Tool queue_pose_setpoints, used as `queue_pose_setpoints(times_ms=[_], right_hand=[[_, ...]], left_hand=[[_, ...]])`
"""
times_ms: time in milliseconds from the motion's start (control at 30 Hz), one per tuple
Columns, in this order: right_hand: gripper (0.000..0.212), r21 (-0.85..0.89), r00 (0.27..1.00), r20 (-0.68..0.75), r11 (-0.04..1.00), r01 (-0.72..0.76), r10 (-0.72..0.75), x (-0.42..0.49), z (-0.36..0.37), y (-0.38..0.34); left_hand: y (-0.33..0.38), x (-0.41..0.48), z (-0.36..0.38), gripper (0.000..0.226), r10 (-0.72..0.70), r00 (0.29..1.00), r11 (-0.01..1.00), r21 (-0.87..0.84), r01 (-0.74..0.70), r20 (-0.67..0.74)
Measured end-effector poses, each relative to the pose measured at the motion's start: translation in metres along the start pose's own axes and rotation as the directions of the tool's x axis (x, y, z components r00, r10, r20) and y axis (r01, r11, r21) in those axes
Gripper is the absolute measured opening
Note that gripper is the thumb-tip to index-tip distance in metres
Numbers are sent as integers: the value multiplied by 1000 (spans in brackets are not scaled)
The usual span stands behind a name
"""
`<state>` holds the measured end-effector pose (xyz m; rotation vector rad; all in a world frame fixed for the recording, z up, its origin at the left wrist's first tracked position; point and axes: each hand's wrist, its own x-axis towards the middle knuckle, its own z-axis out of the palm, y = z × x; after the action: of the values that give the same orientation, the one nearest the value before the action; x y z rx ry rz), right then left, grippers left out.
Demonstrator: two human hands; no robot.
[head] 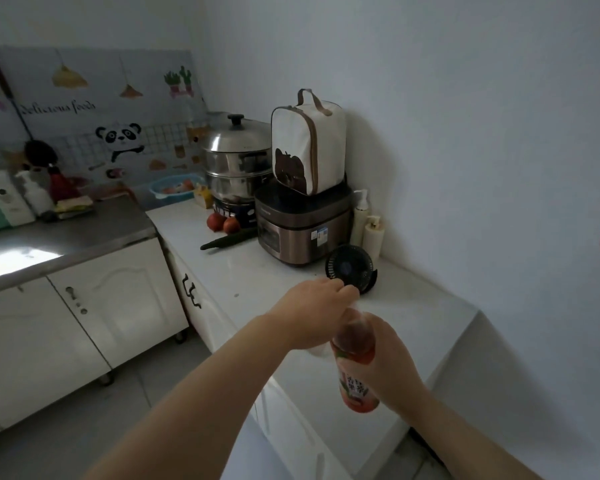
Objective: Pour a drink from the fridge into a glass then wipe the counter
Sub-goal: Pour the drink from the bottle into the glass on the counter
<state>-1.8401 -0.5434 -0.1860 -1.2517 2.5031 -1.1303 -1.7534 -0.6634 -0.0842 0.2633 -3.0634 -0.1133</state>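
Right grip (392,358) holds bottle (355,348), left grip (314,306) curled round its top

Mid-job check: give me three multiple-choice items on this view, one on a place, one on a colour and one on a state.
1. Where does the white lunch bag stand?
A. on top of the cooker
B. on the floor
C. inside a drawer

2. What colour is the small fan?
A. white
B. black
C. red

3. How is the bottle held?
A. lying flat, untouched
B. upside down in one hand
C. right hand round its body, left hand at its top

Answers:
1 A: the bag rests on the cooker's lid.
2 B: its grille and base are black.
3 C: both hands are on it, the right wrapping the label and the left's fingers curled at the cap end.
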Motion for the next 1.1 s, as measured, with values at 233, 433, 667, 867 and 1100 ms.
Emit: queue_pose_setpoints(times_ms=[233,433,667,867,1100], right_hand=[[51,-8,998,35,999,-46,46,43,14,13],[60,52,999,49,999,-13,11,72,4,25],[65,65,994,112,998,-12,5,91,0,37],[63,20,995,101,1000,-7,5,100,8,45],[71,-10,994,102,999,-33,34,103,7,38]], left_hand=[[-24,40,16,29,-72,997,996,-49,72,12],[-34,72,19,44,-258,965,962,-82,261,51],[-48,89,14,55,-227,963,954,-166,251,147],[-62,96,10,28,-50,980,998,-37,58,193],[-75,102,17,46,-153,964,969,-156,189,218]])
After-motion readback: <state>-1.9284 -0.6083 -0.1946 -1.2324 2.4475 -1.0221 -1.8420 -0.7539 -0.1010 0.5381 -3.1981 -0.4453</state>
